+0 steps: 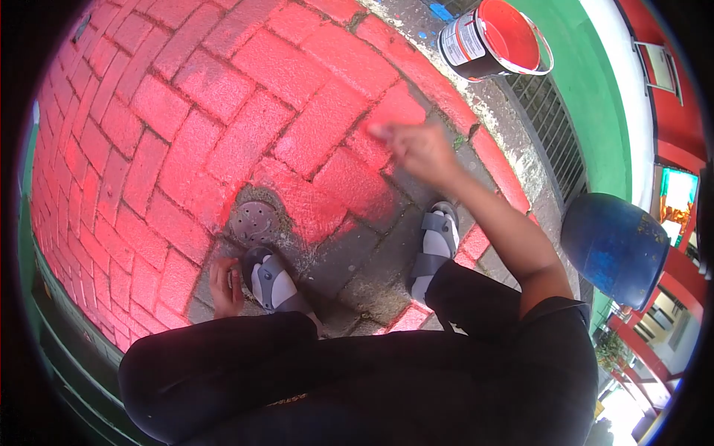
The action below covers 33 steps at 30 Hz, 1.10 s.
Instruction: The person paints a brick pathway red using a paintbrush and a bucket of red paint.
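Bright red paint covers most of the brick paving [260,134], and grey unpainted bricks [342,264] show around the feet. My right hand [420,149] is over the edge of the red area, its fingers curled and blurred; anything in them is too small or smeared to make out. Low beside my left foot is my left hand [225,286], with bent fingers apart and nothing visible in them. A round drain cover [254,221] with small holes lies just ahead of the left sandal [269,279]. The other sandal [437,241] rests on grey bricks.
A bucket of red paint [480,41] stands at the upper right, near a metal drain grate [547,123]. Farther right is a blue barrel [616,249] beside a green strip [595,89]. Green steps or ledges [67,357] run along the lower left.
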Each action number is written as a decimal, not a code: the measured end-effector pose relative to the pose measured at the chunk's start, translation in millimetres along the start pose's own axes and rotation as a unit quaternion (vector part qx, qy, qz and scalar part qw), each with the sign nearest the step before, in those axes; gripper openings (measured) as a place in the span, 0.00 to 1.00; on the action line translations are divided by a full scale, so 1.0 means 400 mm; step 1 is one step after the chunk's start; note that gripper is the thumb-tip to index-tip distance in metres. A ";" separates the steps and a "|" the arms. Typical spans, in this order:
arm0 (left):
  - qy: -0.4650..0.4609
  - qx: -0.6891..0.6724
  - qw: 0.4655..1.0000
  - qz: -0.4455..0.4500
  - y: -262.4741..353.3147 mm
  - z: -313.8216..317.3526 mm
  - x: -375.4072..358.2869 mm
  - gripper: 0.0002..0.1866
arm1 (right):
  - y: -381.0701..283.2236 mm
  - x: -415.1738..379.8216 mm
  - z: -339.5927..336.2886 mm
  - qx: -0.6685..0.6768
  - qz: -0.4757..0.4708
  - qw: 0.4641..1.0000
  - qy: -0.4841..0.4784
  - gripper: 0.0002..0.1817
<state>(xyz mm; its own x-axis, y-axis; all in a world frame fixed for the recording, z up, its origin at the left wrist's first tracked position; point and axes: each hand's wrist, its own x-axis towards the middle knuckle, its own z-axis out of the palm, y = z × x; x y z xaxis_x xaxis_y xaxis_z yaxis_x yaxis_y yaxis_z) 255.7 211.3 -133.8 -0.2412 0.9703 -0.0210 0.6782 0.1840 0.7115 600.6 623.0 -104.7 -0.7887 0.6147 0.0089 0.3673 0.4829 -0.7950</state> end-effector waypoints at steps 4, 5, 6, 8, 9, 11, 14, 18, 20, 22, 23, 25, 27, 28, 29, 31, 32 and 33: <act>-0.005 0.001 1.000 -0.006 -0.002 0.001 0.005 0.09 | 0.156 0.071 -0.122 -0.117 0.099 0.981 0.122 0.03; -0.011 -0.003 1.000 -0.020 0.001 -0.001 0.003 0.09 | 0.165 0.060 -0.094 -0.115 0.099 0.981 0.122 0.03; -0.018 -0.008 0.999 -0.030 0.001 -0.002 0.006 0.09 | 0.168 0.033 -0.056 -0.170 0.044 0.980 0.090 0.03; -0.011 -0.001 1.000 -0.012 -0.003 0.002 0.011 0.09 | 0.122 0.017 -0.029 -0.230 -0.014 0.971 0.060 0.04; -0.006 0.008 1.000 0.001 -0.006 0.002 0.009 0.09 | 0.088 0.009 -0.020 -0.208 -0.004 0.976 0.055 0.05; -0.017 0.002 1.000 -0.018 -0.002 -0.003 0.012 0.09 | 0.089 0.014 -0.017 -0.166 0.016 0.981 0.097 0.07; -0.030 -0.007 0.999 -0.030 0.003 0.000 0.006 0.09 | 0.094 0.036 -0.024 -0.240 0.100 0.963 0.072 0.06; -0.019 -0.014 1.000 -0.016 0.009 -0.002 0.029 0.09 | 0.057 0.030 -0.008 -0.196 0.012 0.980 0.042 0.02; -0.018 -0.014 1.000 -0.016 0.005 -0.002 0.026 0.09 | 0.094 0.043 -0.028 -0.188 0.045 0.971 0.142 0.04; -0.007 -0.013 1.000 -0.007 -0.006 0.004 0.026 0.09 | 0.084 0.043 -0.039 -0.208 0.094 0.965 0.129 0.04; -0.010 -0.012 1.000 0.003 -0.016 0.005 0.025 0.09 | 0.067 0.029 -0.017 -0.184 0.047 0.977 0.094 0.04; -0.012 -0.007 1.000 0.006 -0.022 0.000 0.017 0.09 | 0.041 0.027 0.014 -0.088 -0.021 0.996 0.023 0.05; -0.024 -0.017 0.999 -0.020 -0.010 -0.004 0.018 0.09 | -0.003 0.043 -0.015 -0.024 0.031 0.999 -0.021 0.07; -0.025 -0.018 0.999 -0.022 -0.012 0.001 0.017 0.09 | -0.006 0.061 -0.033 0.033 0.074 0.995 -0.057 0.10; -0.025 -0.010 1.000 -0.005 -0.017 0.005 0.016 0.09 | 0.049 0.080 -0.056 0.115 0.216 0.967 -0.068 0.13; -0.029 -0.002 1.000 0.004 -0.022 0.006 0.019 0.10 | 0.121 0.129 -0.107 -0.123 0.184 0.975 -0.005 0.12; -0.023 -0.020 0.999 0.019 -0.019 0.010 0.032 0.11 | 0.130 0.121 -0.124 -0.029 0.175 0.983 0.050 0.09; -0.020 -0.041 0.999 0.029 -0.010 0.016 0.027 0.12 | 0.137 0.097 -0.109 -0.087 0.097 0.989 0.076 0.06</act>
<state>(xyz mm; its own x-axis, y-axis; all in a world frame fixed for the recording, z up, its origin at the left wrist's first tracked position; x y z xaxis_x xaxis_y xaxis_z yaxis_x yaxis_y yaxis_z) 254.9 222.0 -141.3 -0.1741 0.9847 -0.0046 0.6305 0.1151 0.7676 611.7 700.5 -121.5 -0.6167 0.7866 -0.0311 0.5933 0.4385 -0.6750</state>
